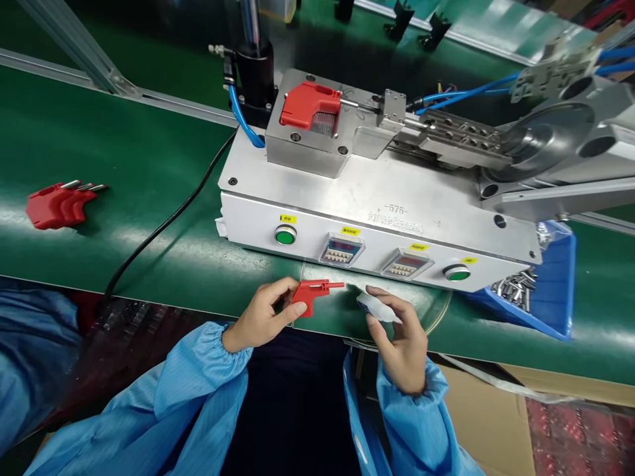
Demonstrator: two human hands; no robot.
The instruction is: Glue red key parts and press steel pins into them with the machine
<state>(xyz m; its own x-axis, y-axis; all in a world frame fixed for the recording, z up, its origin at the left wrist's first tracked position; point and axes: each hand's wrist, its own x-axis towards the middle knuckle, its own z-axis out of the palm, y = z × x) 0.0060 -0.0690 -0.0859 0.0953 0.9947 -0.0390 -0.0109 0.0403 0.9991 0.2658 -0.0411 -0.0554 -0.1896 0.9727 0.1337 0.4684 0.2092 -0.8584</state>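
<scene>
My left hand (270, 311) pinches a red gun-shaped plastic part (306, 299) by its grip, thumb on the near side. A thin red rod sticks out of the part toward the right. In my right hand (401, 334) is a small whitish translucent piece (378, 309) with a dark patch at its left end; I cannot make out its kind. The two held things are apart, above the front edge of the table. Behind them, another red gun-shaped part (310, 106) lies in the metal fixture block (302, 158), with a metal rod meeting its right end.
A bench machine (377, 198) with green buttons and two counters stands ahead. On the right, a blue bin (563, 284) holds metal tubes (516, 289). Several red parts with metal barrels (59, 206) lie at left on the green table (149, 152). A black cable (173, 215) crosses it.
</scene>
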